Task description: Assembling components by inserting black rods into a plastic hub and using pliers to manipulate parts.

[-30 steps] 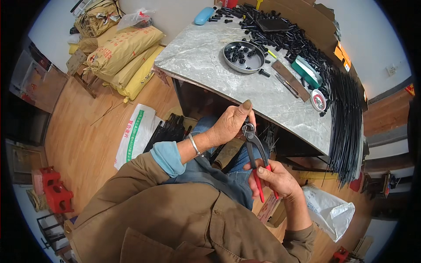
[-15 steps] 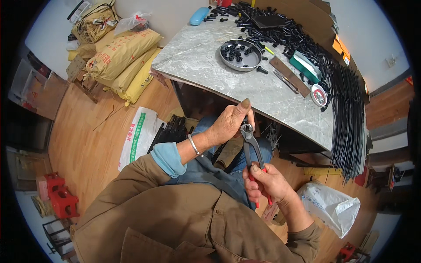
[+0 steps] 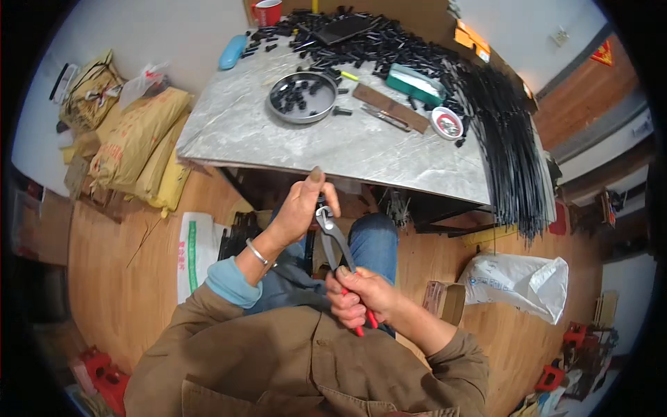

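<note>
My right hand (image 3: pixel 361 295) is closed around the red handles of a pair of pincers (image 3: pixel 340 247), which point up and away from me. Their jaws meet a small black part (image 3: pixel 321 199) pinched in the fingers of my left hand (image 3: pixel 299 208). Most of that part is hidden by my fingers and the jaws. Both hands are over my lap, just in front of the table edge. On the grey marbled table (image 3: pixel 229 132) stands a round metal pan (image 3: pixel 321 110) with several small black pieces in it.
Black bolt-like pieces (image 3: pixel 389 48) are heaped at the table's back. Long black rods (image 3: pixel 511 153) hang over its right edge. A brown bar (image 3: pixel 392 108), a green box (image 3: pixel 415 85) and a small dish (image 3: pixel 446 123) lie nearby. Stacked sacks (image 3: pixel 142 149) stand left; a white bag (image 3: pixel 517 281) lies right.
My view has turned right, so the table and both hands sit farther left in the picture. The pincers stay at the black part, and their handle ends look slightly closer together.
</note>
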Available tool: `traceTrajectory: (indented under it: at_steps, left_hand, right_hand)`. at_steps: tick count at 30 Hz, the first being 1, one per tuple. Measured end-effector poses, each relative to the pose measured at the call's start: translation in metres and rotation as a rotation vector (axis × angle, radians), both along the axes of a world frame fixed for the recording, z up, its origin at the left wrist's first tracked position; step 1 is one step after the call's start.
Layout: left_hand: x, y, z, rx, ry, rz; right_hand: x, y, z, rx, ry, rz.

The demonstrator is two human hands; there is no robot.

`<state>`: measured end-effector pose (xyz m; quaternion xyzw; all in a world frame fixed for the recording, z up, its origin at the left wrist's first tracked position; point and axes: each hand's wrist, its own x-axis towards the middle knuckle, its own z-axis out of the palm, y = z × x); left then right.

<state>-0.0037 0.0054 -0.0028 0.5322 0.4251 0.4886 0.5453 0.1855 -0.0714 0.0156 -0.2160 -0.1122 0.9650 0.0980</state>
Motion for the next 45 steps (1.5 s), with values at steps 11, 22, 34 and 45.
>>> traceTrajectory:
  at_steps: [11,22,34,45]
  left_hand:
    - [0.003,0.011,-0.013,-0.01,-0.023,0.077]
    - [0.002,0.015,-0.014,-0.043,0.025,0.046]
    - [0.007,0.004,-0.007,-0.139,-0.079,-0.007]
    - [0.004,0.005,-0.011,-0.1,-0.048,-0.079]
  right_hand:
    - [-0.009,0.007,-0.047,-0.24,0.426,-0.025]
    - [0.012,0.034,-0.008,0.344,-0.258,-0.008]
    - [0.023,0.034,-0.007,0.314,-0.183,0.052]
    - [0.022,0.032,-0.012,0.362,-0.267,0.109]
